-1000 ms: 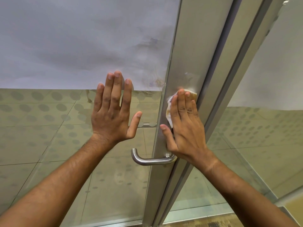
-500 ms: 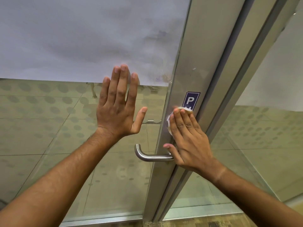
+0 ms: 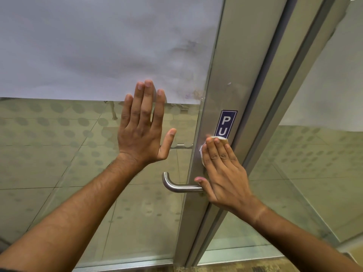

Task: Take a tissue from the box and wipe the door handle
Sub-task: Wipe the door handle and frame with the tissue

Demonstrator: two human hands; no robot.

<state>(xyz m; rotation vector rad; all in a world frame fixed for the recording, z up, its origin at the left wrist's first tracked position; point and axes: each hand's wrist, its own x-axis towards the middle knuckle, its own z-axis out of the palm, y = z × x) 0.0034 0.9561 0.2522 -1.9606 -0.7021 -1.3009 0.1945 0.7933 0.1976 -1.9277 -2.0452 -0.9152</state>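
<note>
A steel lever door handle [image 3: 176,185] juts left from the metal door frame [image 3: 231,75], low in the middle of the view. My right hand [image 3: 222,171] lies flat on the frame just above the handle's base and presses a white tissue [image 3: 202,154] against the metal; only the tissue's edges show beyond my fingers. My right thumb touches the handle's inner end. My left hand [image 3: 143,130] rests flat on the glass panel [image 3: 98,55] left of the frame, fingers spread and holding nothing. No tissue box is in view.
A blue sign [image 3: 225,122] reading "PU" is stuck to the frame just above my right fingers. The glass is frosted in its upper part and clear below, showing a dotted tiled floor [image 3: 49,154]. A second glass panel [image 3: 324,154] stands to the right.
My right hand has slid the tissue down the frame toward the handle, uncovering the blue sign. My left hand stays flat on the glass.
</note>
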